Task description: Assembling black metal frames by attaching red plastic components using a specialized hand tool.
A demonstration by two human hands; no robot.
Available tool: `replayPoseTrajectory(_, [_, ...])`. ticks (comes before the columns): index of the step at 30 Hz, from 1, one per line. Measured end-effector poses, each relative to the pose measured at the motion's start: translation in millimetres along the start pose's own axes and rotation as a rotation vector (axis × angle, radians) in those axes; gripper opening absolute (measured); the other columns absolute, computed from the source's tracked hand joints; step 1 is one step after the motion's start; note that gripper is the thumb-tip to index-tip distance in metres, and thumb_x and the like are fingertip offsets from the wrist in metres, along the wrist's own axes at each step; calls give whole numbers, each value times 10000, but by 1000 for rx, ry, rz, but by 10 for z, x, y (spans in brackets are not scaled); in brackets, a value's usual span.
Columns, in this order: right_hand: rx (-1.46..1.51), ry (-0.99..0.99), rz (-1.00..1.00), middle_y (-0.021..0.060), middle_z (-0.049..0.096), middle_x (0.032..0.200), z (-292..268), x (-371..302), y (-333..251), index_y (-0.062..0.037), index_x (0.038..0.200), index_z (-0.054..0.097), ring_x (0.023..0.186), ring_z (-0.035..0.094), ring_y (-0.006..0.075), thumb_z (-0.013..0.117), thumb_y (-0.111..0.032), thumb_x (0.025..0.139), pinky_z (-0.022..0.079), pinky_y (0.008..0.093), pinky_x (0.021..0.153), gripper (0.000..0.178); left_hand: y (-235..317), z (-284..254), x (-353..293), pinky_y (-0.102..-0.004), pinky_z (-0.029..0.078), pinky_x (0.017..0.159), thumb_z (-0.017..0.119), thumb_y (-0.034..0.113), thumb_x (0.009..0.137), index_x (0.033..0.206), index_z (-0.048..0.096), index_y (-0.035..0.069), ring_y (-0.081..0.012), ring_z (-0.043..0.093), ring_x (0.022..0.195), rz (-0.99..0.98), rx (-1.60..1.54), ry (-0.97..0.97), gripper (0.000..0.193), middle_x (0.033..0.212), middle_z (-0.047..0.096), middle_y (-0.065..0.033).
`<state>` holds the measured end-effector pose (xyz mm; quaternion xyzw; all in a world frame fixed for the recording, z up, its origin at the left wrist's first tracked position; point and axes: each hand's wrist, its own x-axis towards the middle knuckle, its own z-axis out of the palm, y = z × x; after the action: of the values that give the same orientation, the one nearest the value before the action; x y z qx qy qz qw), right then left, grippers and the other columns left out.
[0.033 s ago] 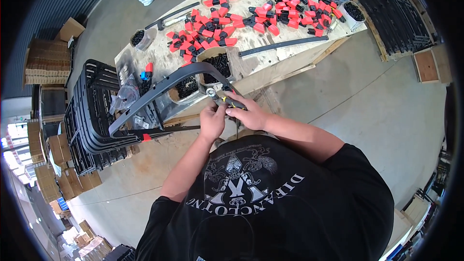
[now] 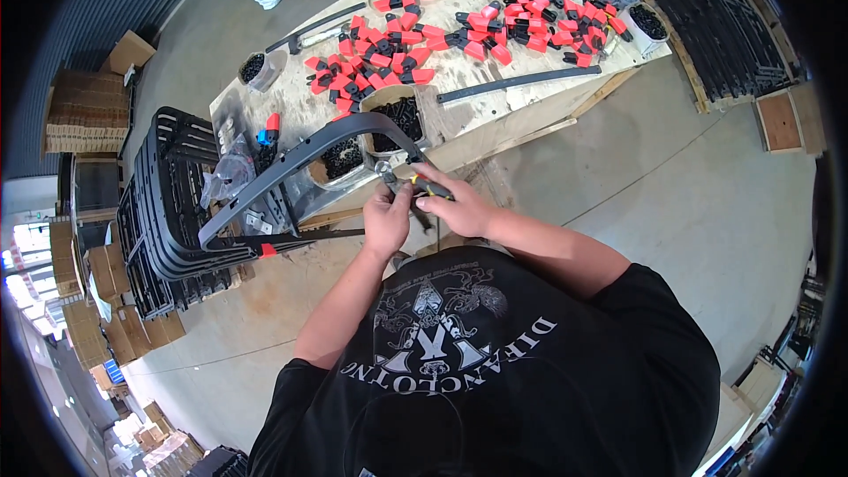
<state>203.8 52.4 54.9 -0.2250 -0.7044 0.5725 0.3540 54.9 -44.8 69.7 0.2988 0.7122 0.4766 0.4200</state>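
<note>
A curved dark metal frame (image 2: 305,152) arches in front of me, its right end coming down at my hands. My right hand (image 2: 464,209) is closed around the black and yellow handle (image 2: 435,188) of what looks like a ratchet wrench. Its round metal head (image 2: 383,168) sits by the frame's right end, just above my left fingers. My left hand (image 2: 386,226) is closed in a pinch beside the wrench; what its fingertips hold is hidden. A short dark piece shows below, between the two hands.
A wooden table (image 2: 495,128) carries many red and black clips (image 2: 380,62), a flat dark bar (image 2: 521,82) and tubs of black parts (image 2: 397,119). Stacked black frames (image 2: 168,203) stand left. Dark bars (image 2: 715,26) lie on a pallet at right, cardboard boxes (image 2: 93,110) far left.
The wrench handle has turned slightly in my right hand, and my fingers have shifted a little. The dark piece below the hands shows more plainly. The arched frame stays put.
</note>
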Motion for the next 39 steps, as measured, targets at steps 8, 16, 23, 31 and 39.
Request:
replayPoseTrajectory(8, [-66,51,623,83,639,826,-425,250,256,21,1058,596,680,592,149,748,-195,861,490,323,598,329,104,-123,39,-289,475,447,561,174,1031,1443,391,-52,-118,568,561,-236,57,47,500,864,622,-77])
replayPoseTrajectory(16, [324,290,726,10,606,768,-290,560,463,0,1031,672,683,533,106,729,-292,936,447,294,609,311,225,21,176,-294,483,462,568,94,994,1551,287,26,-134,547,568,-402,-254,-174,627,944,620,-108])
replayPoseTrajectory(23, [271,263,774,77,648,891,-269,568,607,9,1102,652,829,593,187,608,-385,982,482,346,770,414,363,63,208,-314,512,495,571,26,946,1440,348,-22,-170,593,639,-405,-332,-197,544,939,622,-120])
replayPoseTrajectory(31, [8,31,618,194,692,1010,-537,644,670,33,1159,641,966,655,300,560,-362,960,495,395,886,450,465,111,223,-347,546,541,588,31,946,1326,401,-9,-193,623,688,-417,-335,-293,426,965,641,-141])
replayPoseTrajectory(39, [14,-37,560,192,671,960,-540,511,753,-21,1223,589,904,637,270,558,-470,1014,497,380,853,497,542,180,209,-312,541,578,586,35,955,1266,478,26,-161,624,708,-416,-329,-227,330,956,644,-103])
